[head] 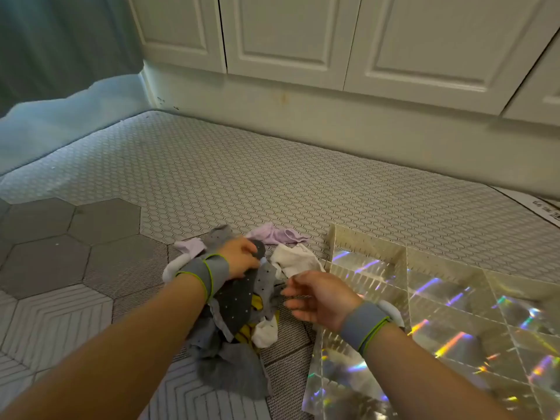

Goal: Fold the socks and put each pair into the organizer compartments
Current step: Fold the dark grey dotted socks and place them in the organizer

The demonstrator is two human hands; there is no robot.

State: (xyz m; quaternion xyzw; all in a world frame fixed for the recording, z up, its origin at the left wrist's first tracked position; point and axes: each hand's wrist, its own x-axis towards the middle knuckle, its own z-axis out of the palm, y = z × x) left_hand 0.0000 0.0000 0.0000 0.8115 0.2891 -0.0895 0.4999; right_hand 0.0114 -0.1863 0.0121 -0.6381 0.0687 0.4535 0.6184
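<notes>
A loose pile of socks (242,322) lies at the lower centre of the frame on a hexagon-patterned mat (272,177). The left hand (241,257) reaches in from the lower left and sits at the top of the pile, its fingers curled down round a dark grey dotted sock (239,298), which drapes downward beneath the wrist. The right hand (318,298) comes in from the lower right and hovers just right of the pile, palm turned toward it, fingers loosely spread and a little bent, holding nothing; its fingertips (288,294) are near the edge of the dotted fabric, and whether they touch it cannot be told. Each wrist wears a grey band edged in green, the left band (209,274) and the right band (363,325).

Above the left hand lies a lilac sock (272,234), and to its right a white sock (294,259). A bit of yellow sock (257,301) shows under the dark one, and a plain grey sock (236,371) spreads at the bottom of the pile.

The organizer (363,241) fills the lower right of the frame, just beside the pile, with slotted cream walls and iridescent dividers forming compartments. White cabinet doors (288,34) run across the top of the frame
</notes>
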